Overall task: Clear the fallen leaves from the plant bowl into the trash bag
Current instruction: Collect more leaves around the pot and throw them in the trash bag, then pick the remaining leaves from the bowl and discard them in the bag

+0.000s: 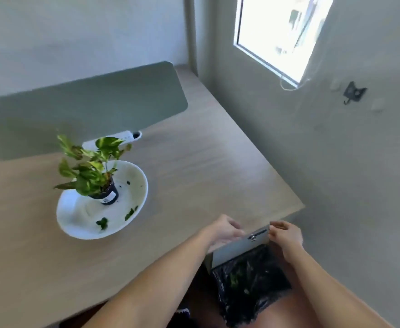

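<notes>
Nearest my lens, both forearms reach forward from the bottom edge toward 5 o'clock of the frame. Between them I note the trash bag (251, 280), black and glossy, lining an open container below the surface edge, with a few green scraps visible inside. Above it a grey hinged lid (239, 247) stands tilted, a small metal fitting at its top edge. My left hand (225, 233) sits at the lid's left end with fingers curled; whether it grips the lid I cannot tell. My right hand (286, 237) is at the lid's upper right corner, fingertips pinched together on that edge. The two hands are apart, the lid between them. On the wooden surface (194, 166), at 9 o'clock from the hands and well apart from them, stands the white plant bowl (137, 176). A small dark pot (107, 194) with a leafy green plant (90, 166) stands inside it, off-centre. Fallen leaves (130, 213) lie in the bowl's near half, with smaller specks beside the pot. At 12 o'clock of the bowl, a grey-green divider panel (87, 102) rises along the surface's far edge.
</notes>
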